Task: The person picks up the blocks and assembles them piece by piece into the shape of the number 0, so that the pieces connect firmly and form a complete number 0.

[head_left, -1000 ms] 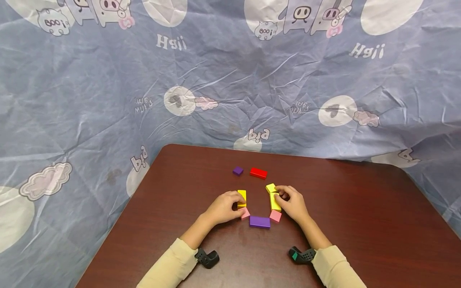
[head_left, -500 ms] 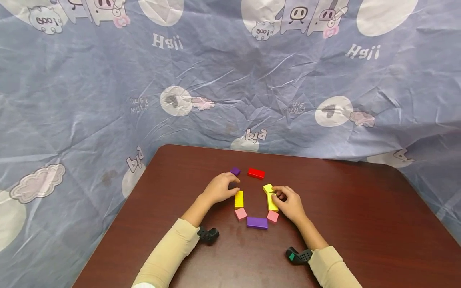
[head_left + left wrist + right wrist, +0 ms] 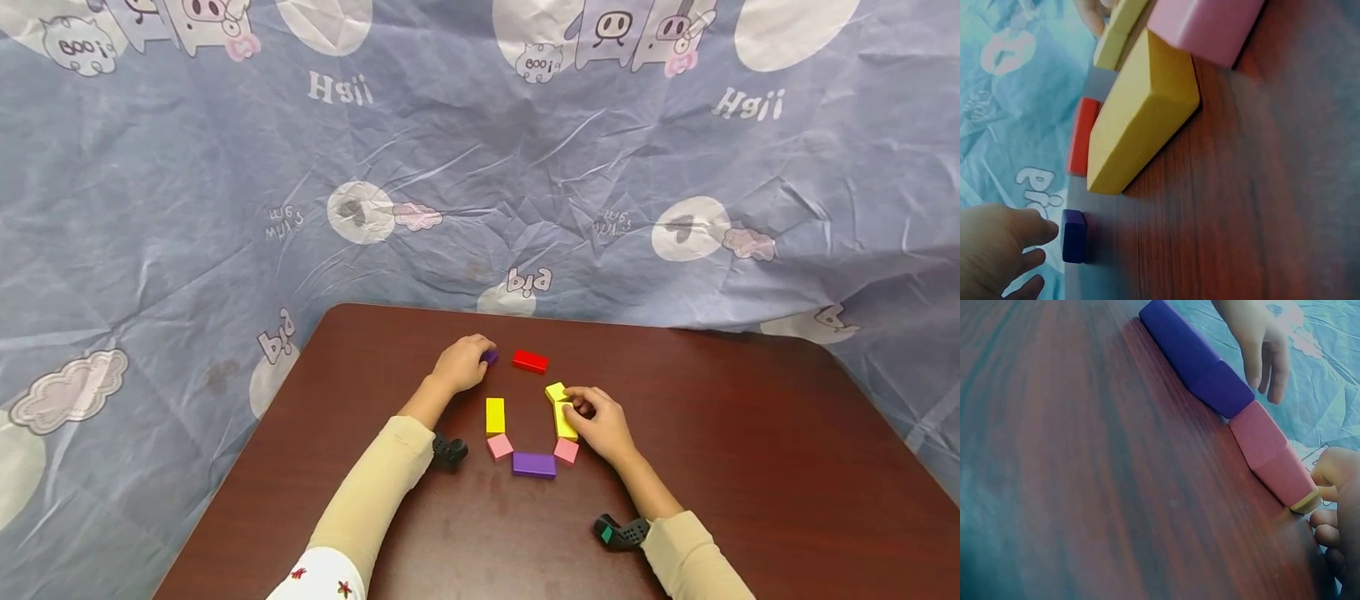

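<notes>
In the head view my left hand (image 3: 461, 364) is at the small purple block (image 3: 491, 357), with index finger and thumb on either side of it. The left wrist view shows the thumb tip right beside this purple block (image 3: 1074, 237), with the other fingers spread. My right hand (image 3: 606, 427) holds a long yellow block (image 3: 565, 423) with curled fingers, its thumb over the top. The index fingertip is at a small yellow block (image 3: 555, 391) that meets its far end. In the right wrist view the right fingers (image 3: 1329, 519) partly hide the yellow.
A second long yellow block (image 3: 495, 416) stands opposite on the left. Two pink blocks, left (image 3: 499, 447) and right (image 3: 566, 451), flank a long purple block (image 3: 534, 465) at the near side. A red block (image 3: 530, 361) lies farther back on the brown table (image 3: 712, 467). Patterned cloth (image 3: 450, 125) hangs behind.
My left hand has let go of the left yellow and pink blocks and moved away from me to the small purple block. The right hand has stayed at the yellow blocks.
</notes>
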Demonstrator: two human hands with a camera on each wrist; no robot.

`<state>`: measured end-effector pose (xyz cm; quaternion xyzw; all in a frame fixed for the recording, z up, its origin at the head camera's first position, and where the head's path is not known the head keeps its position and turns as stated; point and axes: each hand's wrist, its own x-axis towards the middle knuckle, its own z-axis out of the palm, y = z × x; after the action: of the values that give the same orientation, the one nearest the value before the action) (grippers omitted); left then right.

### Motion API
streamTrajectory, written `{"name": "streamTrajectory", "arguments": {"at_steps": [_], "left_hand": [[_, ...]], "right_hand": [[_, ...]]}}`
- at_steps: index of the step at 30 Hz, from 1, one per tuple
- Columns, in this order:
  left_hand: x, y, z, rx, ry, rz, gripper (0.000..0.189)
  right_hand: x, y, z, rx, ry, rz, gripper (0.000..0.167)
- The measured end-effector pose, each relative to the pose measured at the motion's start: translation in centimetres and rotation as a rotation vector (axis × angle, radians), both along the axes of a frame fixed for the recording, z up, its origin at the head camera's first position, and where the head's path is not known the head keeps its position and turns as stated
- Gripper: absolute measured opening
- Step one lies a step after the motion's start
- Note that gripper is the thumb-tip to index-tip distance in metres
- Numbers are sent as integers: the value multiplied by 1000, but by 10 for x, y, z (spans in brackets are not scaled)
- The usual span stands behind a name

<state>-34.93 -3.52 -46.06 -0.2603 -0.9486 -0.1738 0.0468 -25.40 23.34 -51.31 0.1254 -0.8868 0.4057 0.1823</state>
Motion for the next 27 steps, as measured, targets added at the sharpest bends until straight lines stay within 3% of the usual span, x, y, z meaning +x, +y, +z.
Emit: {"name": "streamTrajectory", "arguments": {"at_steps": [10,20,27], "left_hand": [[-10,4,-5,-159,-31,11,46],[-9,-2,-5,-129,-29,-33,37],[-4,-7,-4,-116,-23,-124,34]], "right_hand": [[0,-1,1,-3,-5,0,21],[-2,0,-1,-2,15,1,21],[-1,0,0,-7,-10,2,21]]}}
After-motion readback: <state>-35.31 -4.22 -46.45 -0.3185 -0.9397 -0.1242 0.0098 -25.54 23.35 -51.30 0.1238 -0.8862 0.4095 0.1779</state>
